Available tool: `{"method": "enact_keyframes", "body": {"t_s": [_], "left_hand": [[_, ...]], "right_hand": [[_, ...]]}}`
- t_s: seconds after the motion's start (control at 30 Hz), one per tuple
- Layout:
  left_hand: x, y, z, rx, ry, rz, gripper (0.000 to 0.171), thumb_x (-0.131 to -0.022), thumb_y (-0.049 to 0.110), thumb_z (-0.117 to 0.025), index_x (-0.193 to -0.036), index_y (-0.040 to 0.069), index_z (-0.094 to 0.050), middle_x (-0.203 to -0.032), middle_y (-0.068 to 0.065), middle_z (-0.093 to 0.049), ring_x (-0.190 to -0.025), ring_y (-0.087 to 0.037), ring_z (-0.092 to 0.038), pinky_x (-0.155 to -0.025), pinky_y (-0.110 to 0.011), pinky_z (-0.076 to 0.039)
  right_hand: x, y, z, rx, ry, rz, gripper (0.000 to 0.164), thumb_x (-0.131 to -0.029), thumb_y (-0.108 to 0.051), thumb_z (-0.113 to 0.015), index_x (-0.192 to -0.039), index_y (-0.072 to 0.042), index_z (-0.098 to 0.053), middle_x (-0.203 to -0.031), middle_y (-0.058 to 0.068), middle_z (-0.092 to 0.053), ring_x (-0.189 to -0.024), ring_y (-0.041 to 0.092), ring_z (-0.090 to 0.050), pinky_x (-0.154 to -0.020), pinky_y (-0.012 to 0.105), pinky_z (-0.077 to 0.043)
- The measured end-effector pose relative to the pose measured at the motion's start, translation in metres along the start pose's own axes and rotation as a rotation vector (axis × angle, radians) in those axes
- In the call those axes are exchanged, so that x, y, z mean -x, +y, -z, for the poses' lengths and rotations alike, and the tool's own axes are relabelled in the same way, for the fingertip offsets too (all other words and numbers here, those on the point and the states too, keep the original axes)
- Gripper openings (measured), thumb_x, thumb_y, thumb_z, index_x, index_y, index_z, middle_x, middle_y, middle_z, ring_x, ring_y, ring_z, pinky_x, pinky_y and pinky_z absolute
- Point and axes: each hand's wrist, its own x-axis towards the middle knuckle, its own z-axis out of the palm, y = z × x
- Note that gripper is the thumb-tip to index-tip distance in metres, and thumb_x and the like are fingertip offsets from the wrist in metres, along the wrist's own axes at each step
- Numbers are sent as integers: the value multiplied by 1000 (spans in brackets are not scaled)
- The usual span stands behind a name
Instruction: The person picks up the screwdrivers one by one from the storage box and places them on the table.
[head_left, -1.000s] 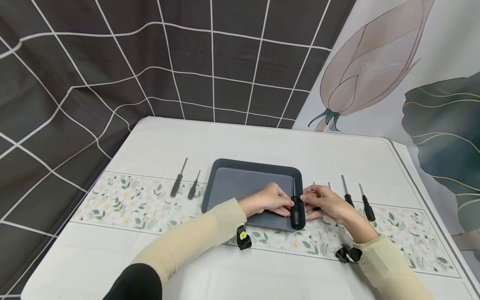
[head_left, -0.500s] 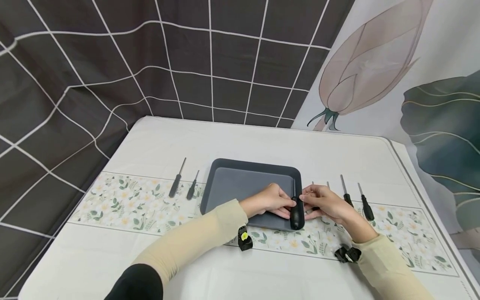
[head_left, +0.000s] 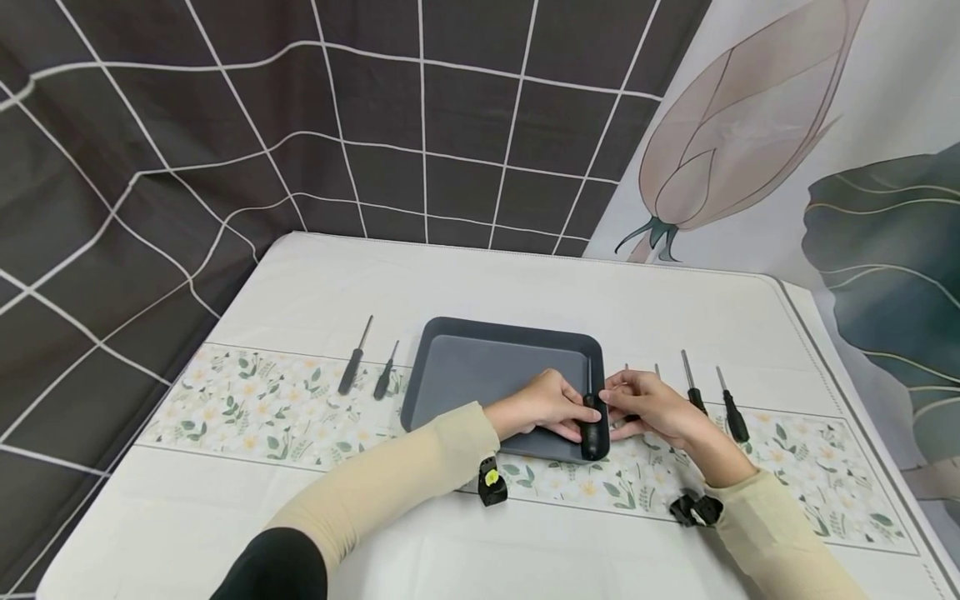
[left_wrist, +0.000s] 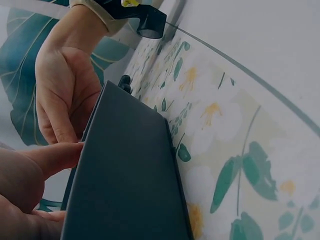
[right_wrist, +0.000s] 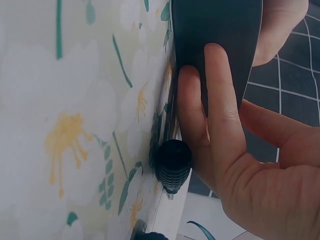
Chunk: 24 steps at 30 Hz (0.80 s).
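A screwdriver with a thick black handle (head_left: 591,437) lies along the right inner side of the dark grey tray (head_left: 480,367). My left hand (head_left: 551,407) is inside the tray and pinches this handle, its front digit reaching across it. My right hand (head_left: 648,407) holds the tray's right wall: in the right wrist view two fingertips (right_wrist: 217,55) press its outside, and the thumb goes behind the rim. In the left wrist view the tray wall (left_wrist: 125,170) hides the screwdriver and part of the left hand (left_wrist: 25,175).
Two screwdrivers, one larger (head_left: 352,367) and one smaller (head_left: 384,379), lie left of the tray. On its right are more screwdrivers, among them one with a ribbed black handle (head_left: 735,418); some are partly behind my right hand. A white tablecloth (head_left: 375,279) with a floral band lies underneath.
My left hand has shifted slightly to the right, its front digit now farther across the black handle. The right hand, the tray and the other screwdrivers stay in place.
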Motion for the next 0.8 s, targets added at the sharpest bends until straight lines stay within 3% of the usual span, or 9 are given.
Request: {"method": "enact_keyframes", "body": {"t_s": [0.43, 0.8], "left_hand": [[1, 0, -2, -26, 28, -9, 18, -88, -2, -74, -103, -13, -70, -81, -15, -70, -70, -30, -73, -63, -30, -65], [1, 1, 7, -30, 13, 23, 28, -88, -2, -74, -113, -13, -66, -87, -16, -71, -71, -30, -73, -64, -31, -65]], "right_hand": [[0, 0, -1, 12, 7, -1, 38, -106, -6, -45, -128, 23, -32, -97, 12, -62, -86, 19, -68, -78, 39, -64], [-1, -1, -1, 18, 30, -16, 38, -106, -5, -45, -129, 23, -32, -96, 13, -60, -84, 19, -66, -76, 38, -65]]}}
